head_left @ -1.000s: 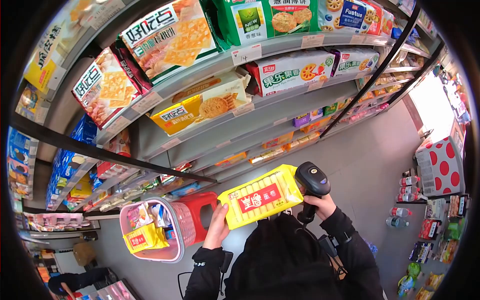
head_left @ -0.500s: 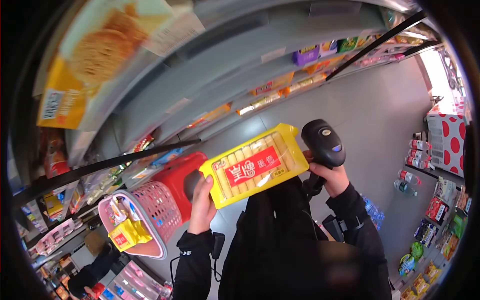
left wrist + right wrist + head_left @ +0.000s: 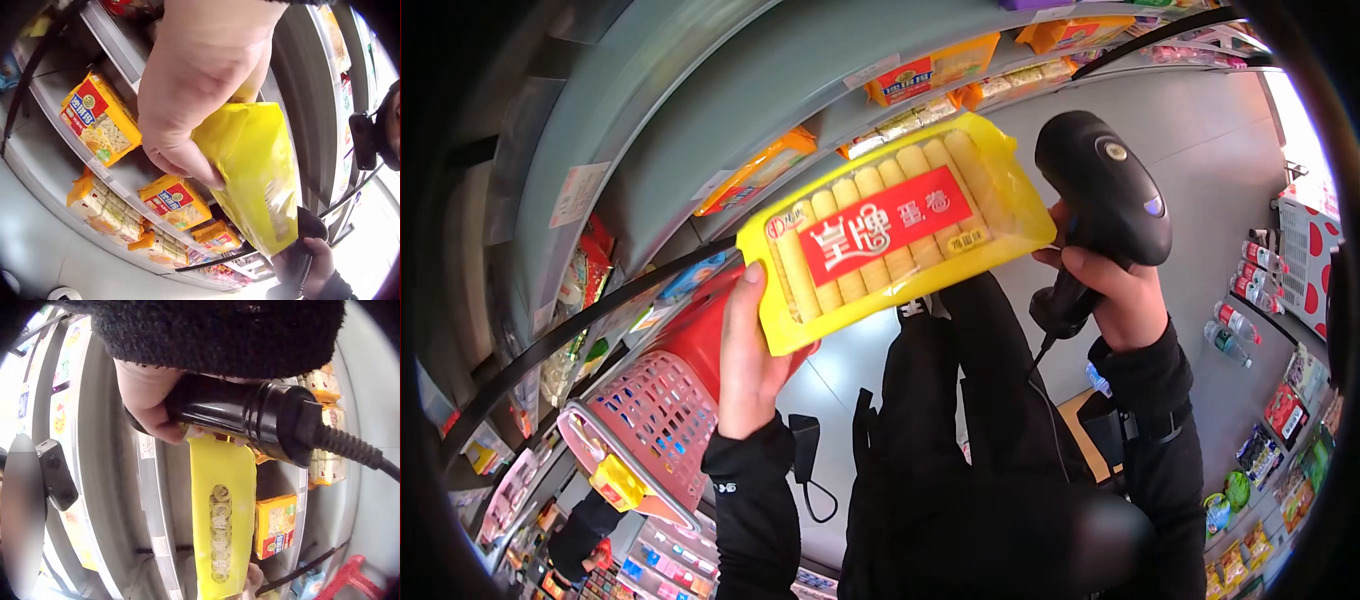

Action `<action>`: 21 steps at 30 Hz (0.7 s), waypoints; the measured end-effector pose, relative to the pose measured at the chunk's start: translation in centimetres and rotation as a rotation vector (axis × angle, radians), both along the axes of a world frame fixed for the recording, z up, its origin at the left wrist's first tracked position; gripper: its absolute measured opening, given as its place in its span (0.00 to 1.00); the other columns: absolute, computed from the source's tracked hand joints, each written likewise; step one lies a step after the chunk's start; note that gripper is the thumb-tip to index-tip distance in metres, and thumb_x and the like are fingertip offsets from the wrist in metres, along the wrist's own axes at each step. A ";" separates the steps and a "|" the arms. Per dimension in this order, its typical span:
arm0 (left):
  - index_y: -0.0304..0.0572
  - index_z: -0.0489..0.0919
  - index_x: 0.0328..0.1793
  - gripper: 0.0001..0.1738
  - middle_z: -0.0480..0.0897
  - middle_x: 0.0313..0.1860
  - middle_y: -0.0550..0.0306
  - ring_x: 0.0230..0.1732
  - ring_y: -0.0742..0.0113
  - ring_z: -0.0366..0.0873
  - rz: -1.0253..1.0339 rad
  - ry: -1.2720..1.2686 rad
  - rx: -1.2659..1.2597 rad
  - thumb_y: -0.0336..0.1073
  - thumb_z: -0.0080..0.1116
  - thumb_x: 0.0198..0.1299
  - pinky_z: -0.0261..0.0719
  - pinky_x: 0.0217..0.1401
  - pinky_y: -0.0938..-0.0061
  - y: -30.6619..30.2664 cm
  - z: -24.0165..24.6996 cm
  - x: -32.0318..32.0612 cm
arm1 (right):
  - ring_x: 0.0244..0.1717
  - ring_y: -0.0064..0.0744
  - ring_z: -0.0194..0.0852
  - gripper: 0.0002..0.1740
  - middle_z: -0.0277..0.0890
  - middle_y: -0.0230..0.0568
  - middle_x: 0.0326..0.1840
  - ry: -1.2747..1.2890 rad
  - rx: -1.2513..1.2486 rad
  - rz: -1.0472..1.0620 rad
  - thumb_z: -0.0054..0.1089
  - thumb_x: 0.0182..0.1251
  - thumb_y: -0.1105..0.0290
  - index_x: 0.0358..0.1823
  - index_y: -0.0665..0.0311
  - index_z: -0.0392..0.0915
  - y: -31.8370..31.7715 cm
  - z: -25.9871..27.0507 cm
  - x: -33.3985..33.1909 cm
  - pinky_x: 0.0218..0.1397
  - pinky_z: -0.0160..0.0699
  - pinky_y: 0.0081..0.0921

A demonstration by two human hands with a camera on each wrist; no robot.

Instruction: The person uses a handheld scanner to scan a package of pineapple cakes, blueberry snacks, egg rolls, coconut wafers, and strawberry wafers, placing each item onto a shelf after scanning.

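Note:
A yellow pack of egg rolls with a red label is held up in front of the body, its window side facing the head camera. My left hand grips the pack by its left end; in the left wrist view, thumb and fingers pinch the yellow wrapper. My right hand is wrapped round the handle of a black barcode scanner, whose cord hangs down. The scanner's head stands beside the pack's right end. In the right wrist view, fingertips of that hand lie at the edge of the pack.
Grey shelves with orange snack packs run along the far side. A pink basket with a yellow pack in it stands by a red stool at left. Bottles stand on the right.
The head view has swung downward, so the upper shelf goods have left it. The egg roll pack and the scanner now appear larger and higher; both hands keep their holds.

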State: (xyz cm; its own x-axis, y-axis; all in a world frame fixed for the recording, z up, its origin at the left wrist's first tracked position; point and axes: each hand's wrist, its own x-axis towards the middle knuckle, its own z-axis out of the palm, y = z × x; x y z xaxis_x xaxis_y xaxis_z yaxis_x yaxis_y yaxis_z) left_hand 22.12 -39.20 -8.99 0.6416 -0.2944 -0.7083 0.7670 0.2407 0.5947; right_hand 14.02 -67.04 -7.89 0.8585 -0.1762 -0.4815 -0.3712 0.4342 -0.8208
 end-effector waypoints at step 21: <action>0.42 0.66 0.51 0.15 0.70 0.50 0.53 0.51 0.59 0.69 0.217 -0.424 0.282 0.32 0.46 0.58 0.71 0.49 0.57 -3.3 -2.2 14.7 | 0.31 0.22 0.66 0.17 0.70 0.34 0.29 -0.171 -0.002 0.006 0.59 0.43 0.71 0.37 0.67 0.70 -1.1 -3.2 14.7 0.34 0.66 0.20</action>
State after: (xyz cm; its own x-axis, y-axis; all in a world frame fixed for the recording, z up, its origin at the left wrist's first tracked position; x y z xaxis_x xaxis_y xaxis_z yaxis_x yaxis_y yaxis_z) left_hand 36.79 -42.50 -11.18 0.9127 0.0404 -0.4065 0.3964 0.1531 0.9052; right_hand 28.73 -68.11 -11.07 0.9289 -0.1722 -0.3278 -0.2284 0.4306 -0.8732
